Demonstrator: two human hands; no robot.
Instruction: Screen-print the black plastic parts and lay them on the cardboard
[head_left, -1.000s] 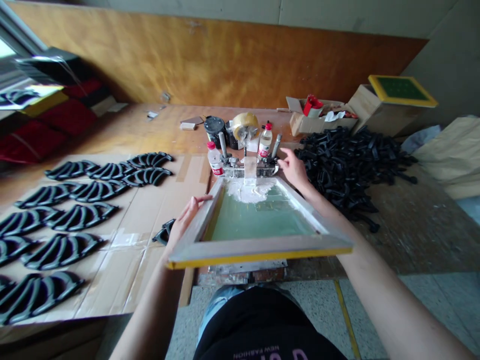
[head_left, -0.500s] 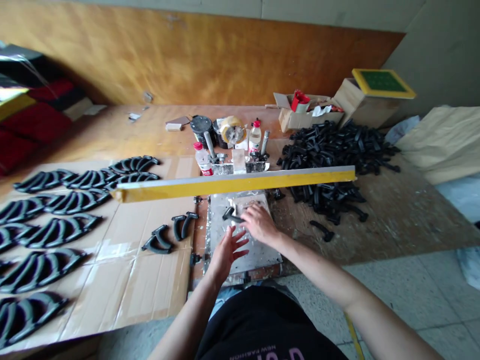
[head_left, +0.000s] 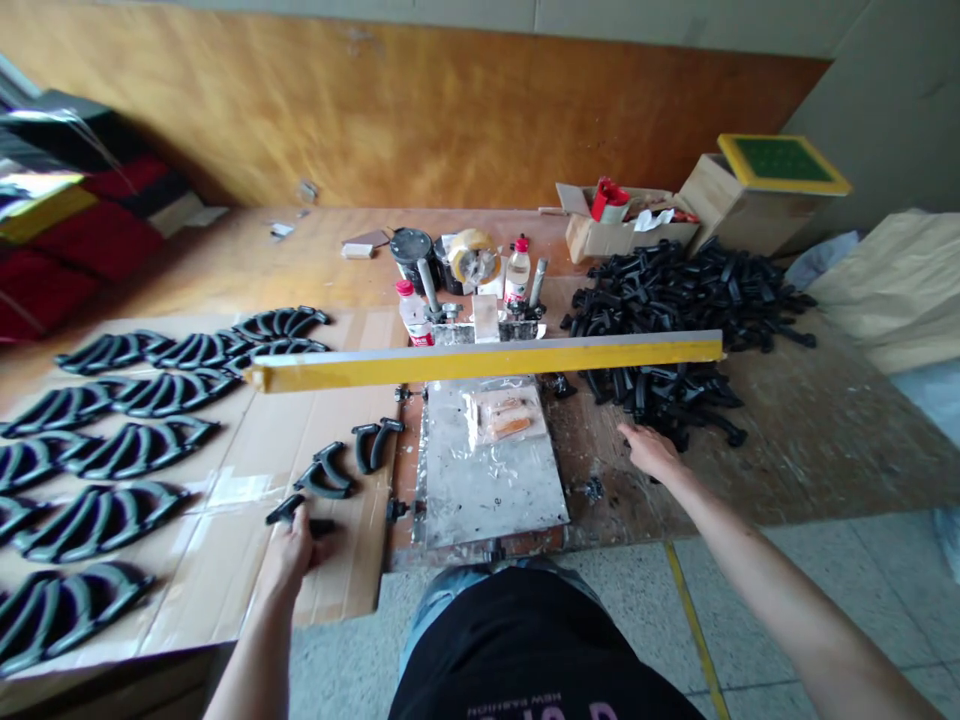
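Note:
My left hand (head_left: 291, 548) is closed around a black curved plastic handle (head_left: 285, 510) with a T-shaped end, just above the cardboard sheet. Beside it on the cardboard lie several more such handles (head_left: 330, 470). My right hand (head_left: 651, 452) is on the wooden table at the near edge of a heap of loose black handles (head_left: 667, 290). Its fingers are closed over a single handle, mostly hidden beneath them. Between my hands lies a grey metal plate (head_left: 491, 495) with a clear-taped patch (head_left: 510, 418) on it.
A long yellow-and-grey bar (head_left: 487, 365) spans the plate crosswise. Rows of fanned handles (head_left: 142, 445) cover the cardboard (head_left: 217, 560) at left. Behind the bar stand bottles (head_left: 517, 272), a black tub (head_left: 411, 255) and a tape roll (head_left: 474, 258). Boxes (head_left: 630, 235) stand at back right.
My left hand has carried the handle from over the plate leftward to the cardboard. My right hand has let go of that handle and moved right to the lone one beside the heap.

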